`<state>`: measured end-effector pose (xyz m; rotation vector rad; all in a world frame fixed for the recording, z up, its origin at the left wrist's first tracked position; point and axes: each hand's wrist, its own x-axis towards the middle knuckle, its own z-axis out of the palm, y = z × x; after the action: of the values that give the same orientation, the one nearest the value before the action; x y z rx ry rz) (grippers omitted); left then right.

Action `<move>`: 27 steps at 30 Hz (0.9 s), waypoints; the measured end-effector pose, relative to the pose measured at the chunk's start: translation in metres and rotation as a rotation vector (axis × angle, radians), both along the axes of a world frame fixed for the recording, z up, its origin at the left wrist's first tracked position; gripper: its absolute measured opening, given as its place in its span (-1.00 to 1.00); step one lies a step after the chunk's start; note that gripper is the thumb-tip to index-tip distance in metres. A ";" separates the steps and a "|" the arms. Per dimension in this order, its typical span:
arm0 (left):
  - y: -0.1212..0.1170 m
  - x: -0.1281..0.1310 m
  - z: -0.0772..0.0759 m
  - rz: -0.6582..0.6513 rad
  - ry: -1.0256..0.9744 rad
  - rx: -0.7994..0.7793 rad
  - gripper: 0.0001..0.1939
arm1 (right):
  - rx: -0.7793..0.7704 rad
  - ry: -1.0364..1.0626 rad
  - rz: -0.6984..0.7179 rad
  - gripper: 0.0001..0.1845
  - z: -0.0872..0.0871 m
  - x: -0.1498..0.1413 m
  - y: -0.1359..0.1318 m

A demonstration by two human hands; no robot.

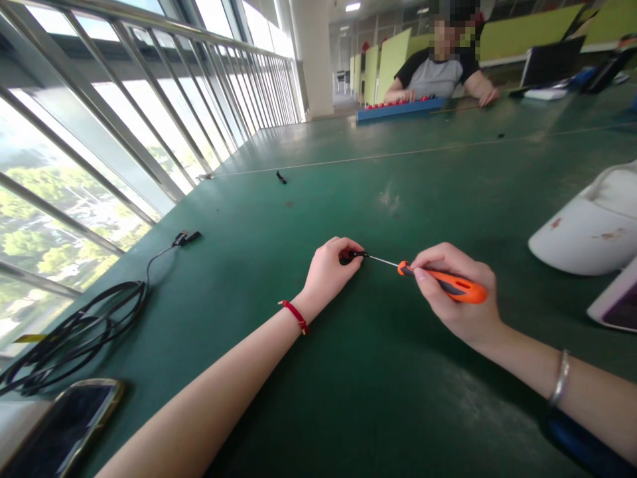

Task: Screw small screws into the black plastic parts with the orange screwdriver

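Between the thumb and fingers of my left hand (332,265) is a small black part (354,255), mostly covered by the fingers, so its kind does not show. My right hand (460,292) grips a screwdriver (460,287) with an orange and dark grey handle. Its thin metal shaft points left, and the tip meets the black part at my left fingertips. Both hands are low over the middle of the green table (318,392).
A coiled black cable (99,318) and a phone (74,425) lie at left. A white container (587,226) stands at right. A small black piece (281,177) lies farther back. Across the table sits a person (438,70) behind a blue tray (398,111) with red pieces. A metal railing (164,109) borders the left.
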<state>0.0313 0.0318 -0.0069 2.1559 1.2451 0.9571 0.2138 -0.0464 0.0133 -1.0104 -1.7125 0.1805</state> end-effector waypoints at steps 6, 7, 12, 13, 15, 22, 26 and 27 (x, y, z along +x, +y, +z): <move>0.000 -0.001 -0.001 -0.005 0.000 0.004 -0.88 | -0.025 0.007 0.005 -0.90 -0.001 -0.001 0.001; 0.000 -0.001 -0.001 -0.006 0.001 0.004 -0.88 | -0.027 0.009 0.005 -0.90 -0.001 -0.001 0.000; 0.001 -0.001 -0.001 -0.006 0.006 0.004 -0.88 | -0.053 0.021 0.004 -0.93 -0.002 -0.001 0.001; 0.001 0.000 -0.001 -0.006 0.006 0.005 -0.87 | -0.054 0.033 -0.016 -0.93 -0.003 0.000 0.001; 0.001 0.000 0.000 -0.004 0.006 0.007 -0.87 | -0.032 0.072 -0.068 -0.87 -0.005 0.000 0.003; 0.001 0.000 -0.001 -0.007 0.003 0.004 -0.88 | -0.065 0.144 -0.033 -0.76 -0.006 0.002 0.006; 0.002 -0.001 -0.001 -0.006 0.004 -0.003 -0.87 | -0.095 0.072 -0.067 -0.95 -0.003 0.000 0.001; 0.002 -0.001 -0.001 -0.006 0.006 -0.004 -0.87 | -0.077 0.074 -0.083 -0.95 -0.003 0.000 0.001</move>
<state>0.0305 0.0335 -0.0079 2.1599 1.2421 0.9453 0.2140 -0.0450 0.0105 -1.1163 -1.6039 0.2282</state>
